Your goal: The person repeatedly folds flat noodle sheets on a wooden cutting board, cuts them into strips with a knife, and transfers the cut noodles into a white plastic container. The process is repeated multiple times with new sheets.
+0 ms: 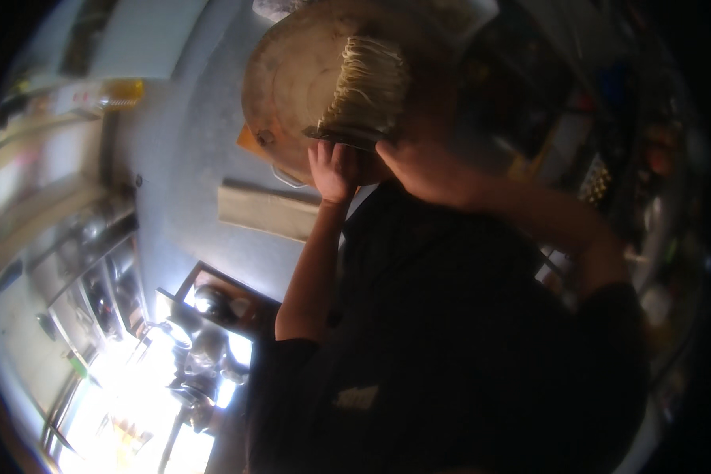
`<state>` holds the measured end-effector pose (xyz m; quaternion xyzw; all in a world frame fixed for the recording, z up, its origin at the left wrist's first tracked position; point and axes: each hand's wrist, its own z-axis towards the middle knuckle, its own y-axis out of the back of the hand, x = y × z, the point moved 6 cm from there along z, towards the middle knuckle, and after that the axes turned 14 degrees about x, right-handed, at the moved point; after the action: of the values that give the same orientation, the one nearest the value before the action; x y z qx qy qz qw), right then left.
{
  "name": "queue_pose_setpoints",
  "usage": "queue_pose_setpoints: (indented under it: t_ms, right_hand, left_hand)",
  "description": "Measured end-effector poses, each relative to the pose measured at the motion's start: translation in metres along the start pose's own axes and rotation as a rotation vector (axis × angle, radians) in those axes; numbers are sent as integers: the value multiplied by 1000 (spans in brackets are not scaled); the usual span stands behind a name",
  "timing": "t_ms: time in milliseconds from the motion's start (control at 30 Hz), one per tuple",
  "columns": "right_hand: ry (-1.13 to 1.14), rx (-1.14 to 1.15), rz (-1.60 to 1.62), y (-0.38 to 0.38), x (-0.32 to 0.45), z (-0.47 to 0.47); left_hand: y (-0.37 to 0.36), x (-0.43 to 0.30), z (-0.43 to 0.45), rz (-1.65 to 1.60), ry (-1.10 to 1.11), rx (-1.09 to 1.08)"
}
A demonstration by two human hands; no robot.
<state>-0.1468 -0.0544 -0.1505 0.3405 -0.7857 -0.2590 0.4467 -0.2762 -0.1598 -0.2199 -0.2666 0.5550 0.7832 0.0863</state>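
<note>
A bundle of pale cut noodle-like strips [372, 89] lies in a long row on a round wooden chopping block [278, 77]. Across the near end of the strips runs the dark blade of a knife, apparently a cleaver [346, 138]. My right hand [418, 169] is at the blade's right end, with one finger against it; the handle is hidden in shadow and under the hand. Just below the blade, my left hand [335, 169] is laid flat with its fingers apart, the fingertips meeting the blade's near side.
A flat tan board [266, 210] lies on the grey metal worktop [183, 219] near my left forearm. A metal handle [287, 178] and an orange piece [252, 145] show at the block's edge. Shelves [41, 142] line the left, and bright glare covers metal vessels [207, 349] at lower left.
</note>
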Motion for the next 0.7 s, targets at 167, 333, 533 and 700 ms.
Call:
queue_pose_setpoints:
  t_ms: [167, 333, 533, 700]
  right_hand:
    - [-5, -69, 140, 10, -11, 39]
    - [69, -99, 139, 18, -22, 23]
    - [-24, -23, 133, -11, -4, 17]
    - [-4, -109, 255, 13, -29, 36]
  left_hand:
    - [-1, 3, 1, -5, -2, 5]
    - [2, 2, -3, -48, -34, -62]
    - [-4, 4, -7, 3, 21, 25]
    - [4, 1, -3, -73, -26, 0]
